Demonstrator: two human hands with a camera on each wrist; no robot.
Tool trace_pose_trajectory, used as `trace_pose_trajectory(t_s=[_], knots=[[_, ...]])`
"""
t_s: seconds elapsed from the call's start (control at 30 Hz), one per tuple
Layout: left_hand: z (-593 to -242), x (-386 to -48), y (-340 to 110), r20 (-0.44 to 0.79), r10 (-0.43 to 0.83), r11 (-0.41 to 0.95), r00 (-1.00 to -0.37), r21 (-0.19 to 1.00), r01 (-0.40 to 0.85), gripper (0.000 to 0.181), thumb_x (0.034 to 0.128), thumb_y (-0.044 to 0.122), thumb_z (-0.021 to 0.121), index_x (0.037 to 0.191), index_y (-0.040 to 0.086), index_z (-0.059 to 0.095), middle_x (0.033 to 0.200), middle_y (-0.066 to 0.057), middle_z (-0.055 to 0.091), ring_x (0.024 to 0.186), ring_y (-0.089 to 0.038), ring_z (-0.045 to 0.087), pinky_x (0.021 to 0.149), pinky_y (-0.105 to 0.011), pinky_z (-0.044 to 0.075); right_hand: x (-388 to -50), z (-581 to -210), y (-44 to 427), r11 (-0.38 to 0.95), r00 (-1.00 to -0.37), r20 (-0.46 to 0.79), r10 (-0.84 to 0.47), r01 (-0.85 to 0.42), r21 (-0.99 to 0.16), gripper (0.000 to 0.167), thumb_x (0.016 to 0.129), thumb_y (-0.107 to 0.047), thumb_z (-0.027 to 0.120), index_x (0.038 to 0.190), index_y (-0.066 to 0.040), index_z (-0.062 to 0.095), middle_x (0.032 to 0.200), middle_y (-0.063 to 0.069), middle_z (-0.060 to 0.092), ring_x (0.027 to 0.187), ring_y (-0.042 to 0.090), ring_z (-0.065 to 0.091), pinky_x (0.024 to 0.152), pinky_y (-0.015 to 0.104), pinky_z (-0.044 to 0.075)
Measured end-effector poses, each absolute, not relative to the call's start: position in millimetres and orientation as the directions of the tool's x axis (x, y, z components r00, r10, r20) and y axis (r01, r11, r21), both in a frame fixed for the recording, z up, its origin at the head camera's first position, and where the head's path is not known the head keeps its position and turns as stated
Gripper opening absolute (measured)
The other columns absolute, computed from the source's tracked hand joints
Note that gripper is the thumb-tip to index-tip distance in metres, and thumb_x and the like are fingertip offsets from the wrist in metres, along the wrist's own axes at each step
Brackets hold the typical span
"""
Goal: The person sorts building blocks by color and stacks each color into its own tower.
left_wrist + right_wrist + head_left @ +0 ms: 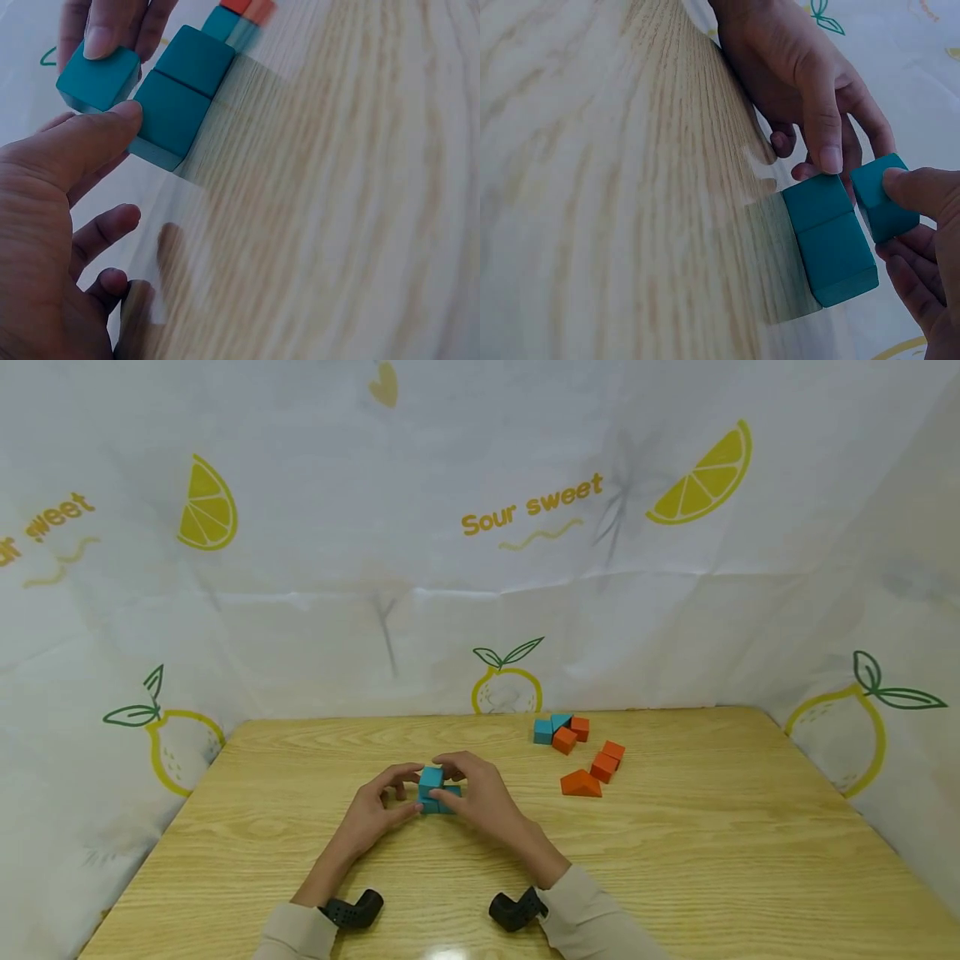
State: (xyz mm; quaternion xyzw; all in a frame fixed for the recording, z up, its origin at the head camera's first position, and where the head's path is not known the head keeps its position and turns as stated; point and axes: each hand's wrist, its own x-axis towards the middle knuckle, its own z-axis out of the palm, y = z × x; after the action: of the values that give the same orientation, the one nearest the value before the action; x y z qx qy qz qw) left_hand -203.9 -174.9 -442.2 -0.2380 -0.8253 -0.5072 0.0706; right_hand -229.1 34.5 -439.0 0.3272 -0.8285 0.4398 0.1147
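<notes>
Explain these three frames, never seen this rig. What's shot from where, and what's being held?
There's no robot: these are a person's bare left hand and right hand. The wide picture comes from a camera worn on the head, looking forward and down. The two close-ups come from cameras worn on each wrist, so the scene looks tilted.

On the wooden table, two blue blocks sit side by side. The right hand pinches a third blue cube above them; the left thumb touches one of the pair. Farther right lie another blue cube, a blue triangular block, four orange cubes and an orange wedge.
</notes>
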Motion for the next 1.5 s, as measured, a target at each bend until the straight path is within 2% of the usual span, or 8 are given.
trace_pose_trajectory(t_s=[0.27,0.5,0.67,0.87,1.13,1.5], knots=[[-451,-209,-177,0.361,0.319,0.373,-0.876,0.802,0.467,0.046,0.0870,0.002,0.069,0.131,0.007,0.056,0.111,-0.009,0.060,0.079,-0.032,0.047,0.061,-0.034,0.035,-228,-440,33,0.428,-0.765,0.457,-0.455,-0.637,-0.641,0.045,0.087,-0.019,0.072,0.127,-0.005,0.058,0.107,0.007,0.064,0.095,0.023,0.063,0.081,0.037,0.051],[-473,-221,-184,0.364,0.297,0.383,-0.883,0.802,0.459,0.045,0.0865,0.013,0.072,0.130,0.019,0.059,0.109,-0.002,0.060,0.076,-0.023,0.048,0.058,-0.031,0.037,-228,-440,31,0.438,-0.783,0.418,-0.461,-0.611,-0.660,0.046,0.087,-0.020,0.072,0.128,-0.007,0.057,0.112,0.006,0.063,0.098,0.021,0.063,0.083,0.034,0.051],[-472,-221,-186,0.338,0.293,0.380,-0.894,0.817,0.433,0.043,0.0870,0.021,0.072,0.128,0.026,0.060,0.102,-0.004,0.058,0.069,-0.020,0.046,0.056,-0.029,0.038,-228,-439,31,0.432,-0.774,0.427,-0.467,-0.621,-0.654,0.046,0.087,-0.019,0.072,0.128,-0.006,0.057,0.114,0.006,0.062,0.099,0.020,0.063,0.083,0.034,0.051],[-472,-221,-186,0.336,0.298,0.381,-0.894,0.816,0.434,0.042,0.0876,0.021,0.072,0.128,0.027,0.060,0.101,-0.005,0.057,0.074,-0.020,0.047,0.058,-0.030,0.039,-228,-440,31,0.444,-0.779,0.417,-0.468,-0.616,-0.651,0.045,0.087,-0.020,0.072,0.128,-0.009,0.057,0.114,0.005,0.062,0.099,0.018,0.062,0.083,0.034,0.051],[-472,-221,-185,0.333,0.290,0.379,-0.897,0.821,0.427,0.043,0.0867,0.022,0.073,0.127,0.028,0.061,0.108,0.005,0.059,0.081,-0.021,0.047,0.059,-0.028,0.040,-229,-441,32,0.436,-0.769,0.425,-0.476,-0.627,-0.646,0.045,0.087,-0.020,0.072,0.128,-0.008,0.057,0.116,0.005,0.062,0.099,0.019,0.062,0.083,0.034,0.051],[-471,-221,-184,0.326,0.284,0.386,-0.902,0.822,0.419,0.042,0.0864,0.020,0.073,0.126,0.027,0.061,0.112,0.005,0.058,0.086,-0.021,0.047,0.063,-0.029,0.040,-229,-440,33,0.431,-0.767,0.422,-0.483,-0.628,-0.648,0.045,0.087,-0.020,0.072,0.128,-0.007,0.057,0.116,0.006,0.061,0.100,0.020,0.062,0.083,0.034,0.051]])
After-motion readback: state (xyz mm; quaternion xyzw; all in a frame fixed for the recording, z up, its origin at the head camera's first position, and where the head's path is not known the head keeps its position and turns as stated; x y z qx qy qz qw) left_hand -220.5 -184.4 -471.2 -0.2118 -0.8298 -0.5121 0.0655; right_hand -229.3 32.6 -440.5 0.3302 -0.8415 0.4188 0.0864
